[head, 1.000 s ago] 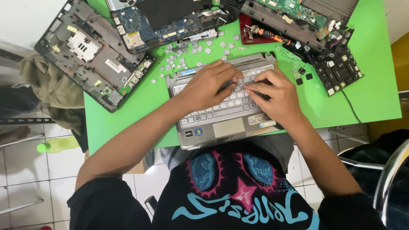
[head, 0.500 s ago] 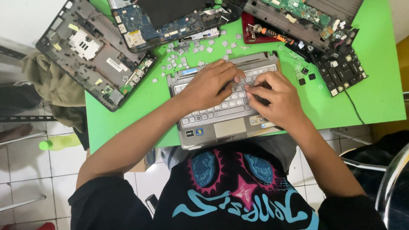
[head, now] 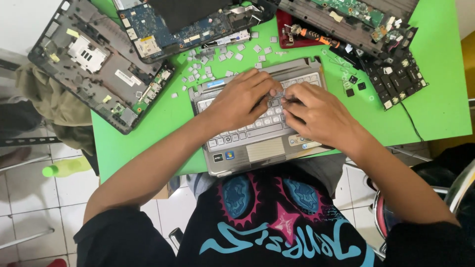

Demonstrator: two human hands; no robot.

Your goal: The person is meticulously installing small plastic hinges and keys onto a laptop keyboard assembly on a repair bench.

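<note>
The silver laptop base (head: 257,131) lay straight in front of me at the near edge of the green table (head: 435,104), its front lip hanging a little over my lap and its long axis running left to right, tilted slightly so the right end sat further away. Both my hands rested on its keyboard (head: 250,129): my left hand (head: 241,99) lay palm down over the upper middle rows, fingers curled and pressing on the keys, and my right hand (head: 319,114) sat just beside it, fingertips bent down onto the keys at the upper right; the two nearly touched. Whether either pinched a single keycap I could not tell, since the fingers hid the spot. The keys were small, flat, pale grey plastic squares, and the palm rest below them was smooth brushed metal with a plain rectangular touchpad (head: 265,149). Loose grey keycaps (head: 217,59) lay scattered on the table just beyond the keyboard, nearer my left hand. Further off sat a stripped dark laptop chassis (head: 99,64) to the left, a blue circuit board (head: 163,32) above it, and a black keyboard piece (head: 396,79) to the right.
</note>
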